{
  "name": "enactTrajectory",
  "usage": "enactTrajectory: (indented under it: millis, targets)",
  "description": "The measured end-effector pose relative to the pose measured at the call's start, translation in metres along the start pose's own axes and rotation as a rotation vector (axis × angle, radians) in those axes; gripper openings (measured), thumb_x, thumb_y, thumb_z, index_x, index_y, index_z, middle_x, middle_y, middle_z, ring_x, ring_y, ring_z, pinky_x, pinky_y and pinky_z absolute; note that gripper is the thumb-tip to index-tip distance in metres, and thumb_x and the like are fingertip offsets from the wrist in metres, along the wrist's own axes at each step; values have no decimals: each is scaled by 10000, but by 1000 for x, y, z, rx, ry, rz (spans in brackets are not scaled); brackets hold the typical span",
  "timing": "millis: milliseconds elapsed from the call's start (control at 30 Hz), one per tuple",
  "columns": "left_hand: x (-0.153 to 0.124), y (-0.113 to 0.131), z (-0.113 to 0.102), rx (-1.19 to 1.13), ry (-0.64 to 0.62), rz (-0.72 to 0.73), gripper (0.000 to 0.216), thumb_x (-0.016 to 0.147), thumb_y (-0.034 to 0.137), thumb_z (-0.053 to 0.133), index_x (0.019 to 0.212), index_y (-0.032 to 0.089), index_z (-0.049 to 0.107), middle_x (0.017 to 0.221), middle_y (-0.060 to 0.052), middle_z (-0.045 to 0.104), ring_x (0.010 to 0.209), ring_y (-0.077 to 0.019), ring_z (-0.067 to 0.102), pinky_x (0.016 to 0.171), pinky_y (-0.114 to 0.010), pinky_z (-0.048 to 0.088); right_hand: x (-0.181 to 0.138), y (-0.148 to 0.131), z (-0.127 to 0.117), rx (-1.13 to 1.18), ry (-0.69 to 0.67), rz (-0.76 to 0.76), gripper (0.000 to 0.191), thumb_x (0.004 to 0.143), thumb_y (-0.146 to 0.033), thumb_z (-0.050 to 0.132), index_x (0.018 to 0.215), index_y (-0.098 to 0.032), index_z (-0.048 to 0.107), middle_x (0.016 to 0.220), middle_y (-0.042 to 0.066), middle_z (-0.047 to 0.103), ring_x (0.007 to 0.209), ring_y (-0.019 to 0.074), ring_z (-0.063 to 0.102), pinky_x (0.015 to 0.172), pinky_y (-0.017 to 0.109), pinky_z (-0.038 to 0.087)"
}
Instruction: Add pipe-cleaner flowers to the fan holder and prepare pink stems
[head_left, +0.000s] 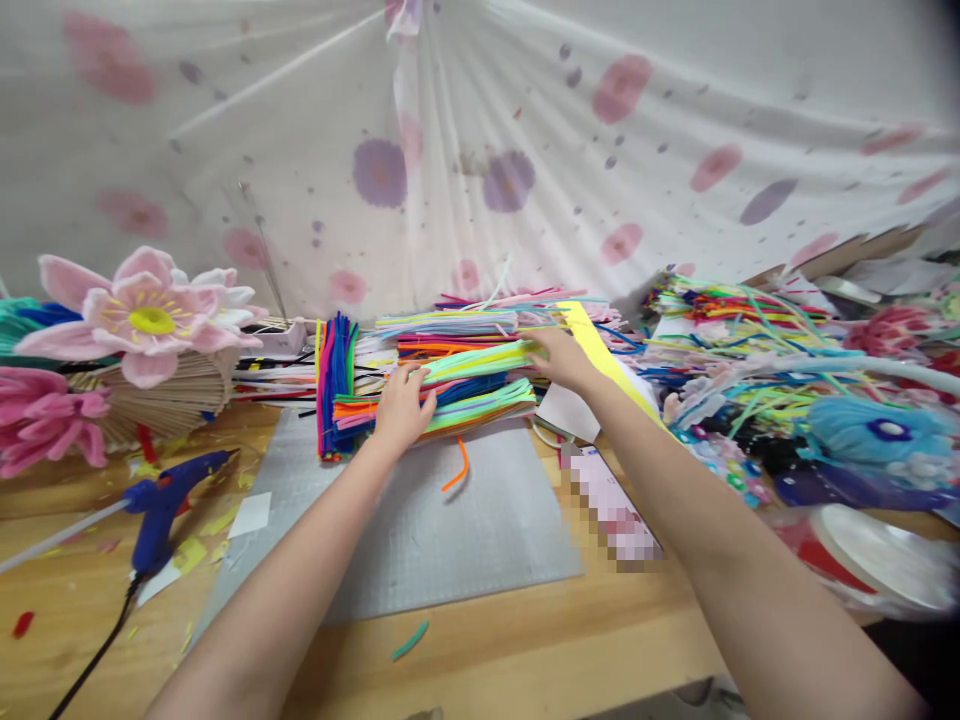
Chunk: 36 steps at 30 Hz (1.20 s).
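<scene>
A light green bundle of pipe cleaners (480,361) lies crosswise on a pile of other colours. My left hand (403,405) is at its left end, fingers bent around it and thumb lower down. At the right end, the curled fingers of my right hand (566,358) close on the same bundle; their tips are partly hidden. Just below lies another green bundle of pipe cleaners (480,408), with orange and blue ones beside it. Upright blue and pink pipe cleaners (337,385) border the pile on the left. A loose orange pipe cleaner (457,468) lies in front.
A grey cutting mat (450,540) covers the middle of the wooden table (525,650). On the left are a blue glue gun (161,510) and a pink pipe-cleaner flower (150,315). A phone (611,505), more pipe cleaners (742,305) and a blue flower (877,430) lie right.
</scene>
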<state>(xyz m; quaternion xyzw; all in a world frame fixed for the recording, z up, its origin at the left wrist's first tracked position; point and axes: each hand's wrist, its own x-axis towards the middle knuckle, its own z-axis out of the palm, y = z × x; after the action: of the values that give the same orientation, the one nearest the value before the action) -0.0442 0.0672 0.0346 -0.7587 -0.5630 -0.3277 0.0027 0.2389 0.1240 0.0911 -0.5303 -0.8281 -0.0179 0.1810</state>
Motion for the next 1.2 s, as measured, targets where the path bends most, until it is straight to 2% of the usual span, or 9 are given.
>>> enactTrajectory:
  millis: [167, 300, 400, 533, 733, 867, 967, 1100, 1200]
  targets:
    - [-17, -4, -5, 193, -208, 39, 654, 730, 468, 594, 1265, 121, 445, 1273, -181, 475, 1207, -332, 419, 1038, -461, 301, -33, -21, 30, -103, -102, -88, 510, 775, -285, 549, 1250, -106, 498, 1214, 163, 545, 1121, 279, 489, 968, 389, 357]
    - [-32, 0, -11, 201, -239, 94, 676, 721, 449, 612, 1297, 157, 413, 1279, -155, 467, 1204, -304, 410, 1021, -425, 324, -40, -23, 26, -40, -128, -63, 480, 784, -333, 550, 1221, -137, 515, 1128, 126, 600, 1032, 243, 547, 890, 343, 407]
    - [-35, 1, -13, 185, -237, 98, 676, 720, 427, 620, 1305, 165, 403, 1293, -146, 458, 1208, -293, 402, 1023, -422, 320, -20, -13, 6, 29, -122, 126, 491, 812, -390, 517, 1257, -189, 476, 970, 71, 667, 853, 208, 613, 739, 303, 442]
    - [-32, -6, -14, 146, -254, 116, 666, 725, 427, 622, 1302, 166, 415, 1299, -139, 465, 1210, -288, 405, 1028, -415, 322, 19, 9, -21, -32, 67, 349, 326, 844, -322, 466, 1123, -189, 569, 899, 75, 683, 813, 211, 615, 696, 297, 419]
    - [-23, -16, -11, 10, -212, 75, 563, 785, 452, 548, 1267, 181, 445, 1261, -127, 492, 1176, -268, 444, 999, -419, 360, 79, 20, -32, -158, -13, 193, 339, 844, -222, 462, 1150, -106, 551, 1146, 160, 618, 1008, 209, 567, 823, 289, 399]
    - [4, -13, -13, -96, -88, 73, 427, 834, 376, 495, 1207, 169, 485, 1193, -111, 518, 1139, -231, 462, 982, -384, 381, 118, 10, -10, -219, -80, 135, 385, 894, -231, 390, 1229, -79, 507, 1189, 216, 576, 1087, 237, 527, 876, 321, 357]
    - [43, -6, -14, -51, -75, 178, 375, 810, 301, 527, 1150, 145, 530, 1184, -127, 515, 1148, -239, 445, 990, -383, 370, 133, 5, 15, -248, -187, 157, 387, 912, -262, 359, 1174, -49, 549, 1084, 243, 617, 985, 263, 576, 803, 335, 382]
    - [104, 8, 5, -11, -85, 250, 369, 811, 320, 523, 1132, 141, 552, 1207, -130, 515, 1159, -241, 444, 1004, -381, 349, 115, 0, 47, -253, -278, 109, 342, 915, -287, 358, 980, -106, 642, 990, 169, 654, 898, 231, 588, 753, 298, 400]
    - [132, 18, 36, 6, -115, 292, 415, 825, 374, 504, 1150, 119, 548, 1241, -146, 510, 1188, -246, 431, 1028, -381, 312, 81, -5, 60, -316, -122, -72, 358, 926, -249, 315, 1008, -98, 629, 989, 158, 631, 934, 234, 554, 837, 332, 396]
